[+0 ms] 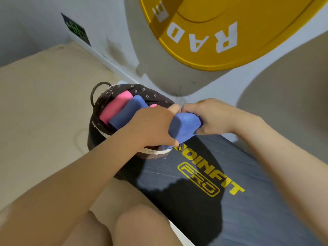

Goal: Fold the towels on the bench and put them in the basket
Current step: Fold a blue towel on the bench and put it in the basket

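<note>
Basket mouth crowded on the left, bench top bare

The dark woven basket (99,139) already holds a pink rolled towel (115,105) and a dark blue rolled towel (127,110) on its left side, just beside each other. Both hands block its near rim. The black padded bench (230,201) lies open; a yellow weight plate (230,29) hangs overhead.

Dark padded bench (239,174), yellow lettering; basket (99,139) on tan floor (44,112) touching bench end.

Folded blue towel (184,126) (gripped both ends) beside towel-filled basket (99,135)
</note>
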`<state>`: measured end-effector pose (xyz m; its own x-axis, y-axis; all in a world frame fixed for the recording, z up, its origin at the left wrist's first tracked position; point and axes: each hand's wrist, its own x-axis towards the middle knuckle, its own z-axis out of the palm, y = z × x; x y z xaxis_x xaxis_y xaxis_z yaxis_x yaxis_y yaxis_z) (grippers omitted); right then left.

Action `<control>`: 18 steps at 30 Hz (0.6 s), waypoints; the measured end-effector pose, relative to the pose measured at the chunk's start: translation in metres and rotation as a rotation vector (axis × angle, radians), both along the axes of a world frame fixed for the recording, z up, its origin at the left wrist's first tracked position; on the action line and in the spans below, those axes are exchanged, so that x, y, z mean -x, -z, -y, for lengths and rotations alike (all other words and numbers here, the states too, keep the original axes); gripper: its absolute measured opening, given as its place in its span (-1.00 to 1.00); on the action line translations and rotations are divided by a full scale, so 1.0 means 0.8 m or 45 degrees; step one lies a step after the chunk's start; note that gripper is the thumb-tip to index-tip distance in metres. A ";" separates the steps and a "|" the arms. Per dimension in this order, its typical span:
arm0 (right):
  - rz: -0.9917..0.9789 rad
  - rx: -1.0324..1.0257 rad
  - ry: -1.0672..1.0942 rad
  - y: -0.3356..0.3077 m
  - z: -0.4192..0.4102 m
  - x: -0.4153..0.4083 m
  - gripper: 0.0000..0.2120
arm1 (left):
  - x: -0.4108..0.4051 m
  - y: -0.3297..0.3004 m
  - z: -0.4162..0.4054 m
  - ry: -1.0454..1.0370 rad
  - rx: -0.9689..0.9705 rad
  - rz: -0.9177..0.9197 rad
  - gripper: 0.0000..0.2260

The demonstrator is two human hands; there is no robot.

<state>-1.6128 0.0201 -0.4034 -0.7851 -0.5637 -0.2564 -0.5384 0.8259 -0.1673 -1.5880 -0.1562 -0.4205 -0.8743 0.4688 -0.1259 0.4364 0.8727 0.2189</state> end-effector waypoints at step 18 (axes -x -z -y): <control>0.378 -0.401 -0.426 0.112 0.099 0.132 -0.58 | 0.013 0.115 0.052 -0.478 -0.096 0.405 -0.47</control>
<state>-1.7180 -0.0591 -0.4931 -0.4442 -0.6304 -0.6366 -0.7477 0.6523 -0.1241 -1.5981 -0.1982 -0.5125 -0.9084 0.1474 -0.3912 -0.0032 0.9333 0.3591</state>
